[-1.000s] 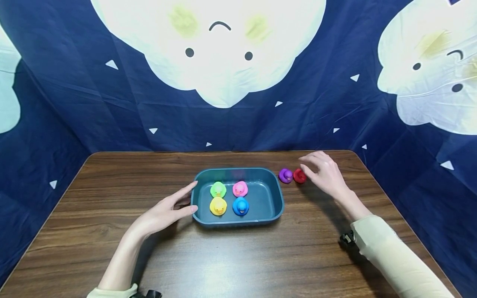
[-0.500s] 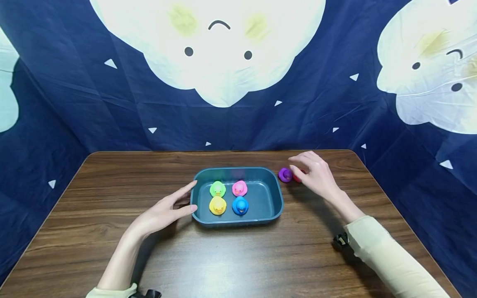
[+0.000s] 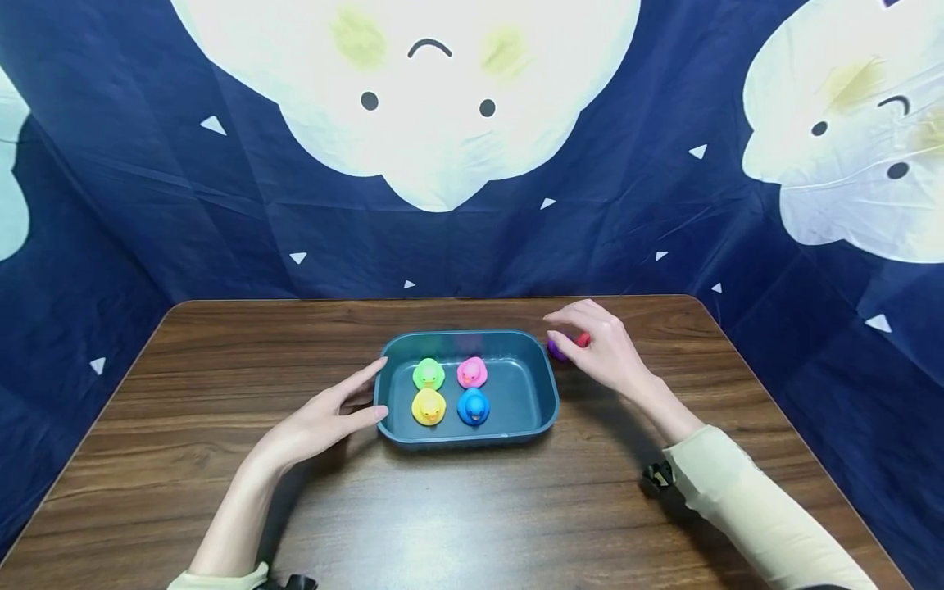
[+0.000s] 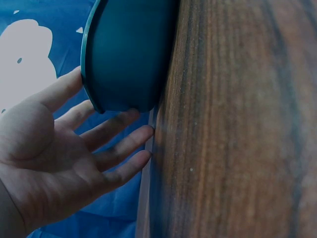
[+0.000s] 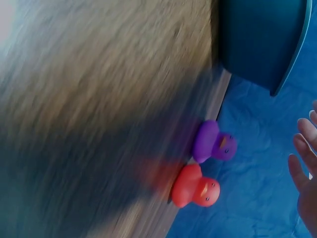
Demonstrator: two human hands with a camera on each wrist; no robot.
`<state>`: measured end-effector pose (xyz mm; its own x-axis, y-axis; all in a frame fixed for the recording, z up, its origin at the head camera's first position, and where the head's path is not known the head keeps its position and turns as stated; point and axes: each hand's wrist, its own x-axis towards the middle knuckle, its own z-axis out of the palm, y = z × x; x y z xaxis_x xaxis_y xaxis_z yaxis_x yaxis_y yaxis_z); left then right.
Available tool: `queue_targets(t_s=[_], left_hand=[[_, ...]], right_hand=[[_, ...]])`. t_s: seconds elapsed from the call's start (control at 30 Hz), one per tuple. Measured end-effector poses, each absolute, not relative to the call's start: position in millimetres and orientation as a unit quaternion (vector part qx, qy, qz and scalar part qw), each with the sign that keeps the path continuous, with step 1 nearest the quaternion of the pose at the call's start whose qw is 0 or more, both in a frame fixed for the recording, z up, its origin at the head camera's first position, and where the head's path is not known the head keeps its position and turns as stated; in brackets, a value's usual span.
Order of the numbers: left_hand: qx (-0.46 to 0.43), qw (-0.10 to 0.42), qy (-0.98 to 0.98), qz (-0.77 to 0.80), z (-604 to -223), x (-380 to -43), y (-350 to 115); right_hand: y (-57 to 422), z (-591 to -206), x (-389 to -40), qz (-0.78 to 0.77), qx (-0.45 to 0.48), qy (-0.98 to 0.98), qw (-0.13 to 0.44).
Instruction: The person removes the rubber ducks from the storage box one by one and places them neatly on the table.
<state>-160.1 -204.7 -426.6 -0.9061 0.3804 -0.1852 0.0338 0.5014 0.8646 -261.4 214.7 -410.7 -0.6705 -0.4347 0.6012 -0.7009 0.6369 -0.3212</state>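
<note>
A dark teal tub point(image 3: 516, 434) holds a green duck point(image 3: 428, 374), a pink duck point(image 3: 472, 372), a yellow duck point(image 3: 428, 407) and a blue duck point(image 3: 474, 406). My left hand point(image 3: 320, 422) rests against the tub's left end with its fingers spread, as the left wrist view also shows. Over the table right of the tub, my right hand point(image 3: 601, 348) hovers with nothing in its fingers. In the head view it partly covers a purple duck point(image 5: 214, 142) and a red duck point(image 5: 194, 186), which sit side by side in the right wrist view.
The wooden table point(image 3: 472, 508) runs back to a dark blue cloth backdrop point(image 3: 243, 213) printed with white clouds. More of that cloth hangs on both sides. The tub's right half shows bare floor.
My right hand has moved left, from beside the red duck to over the red and purple ducks. My left hand has stayed at the tub.
</note>
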Motion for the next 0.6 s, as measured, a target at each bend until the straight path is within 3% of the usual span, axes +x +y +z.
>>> queue_targets(t_s=[0.6], left_hand=[[0.118, 0.182, 0.848, 0.483, -425.7, -159.8, -204.9]], right_hand=[[177.0, -414.0, -247.8, 0.292, 0.372, -0.858, 0.202]])
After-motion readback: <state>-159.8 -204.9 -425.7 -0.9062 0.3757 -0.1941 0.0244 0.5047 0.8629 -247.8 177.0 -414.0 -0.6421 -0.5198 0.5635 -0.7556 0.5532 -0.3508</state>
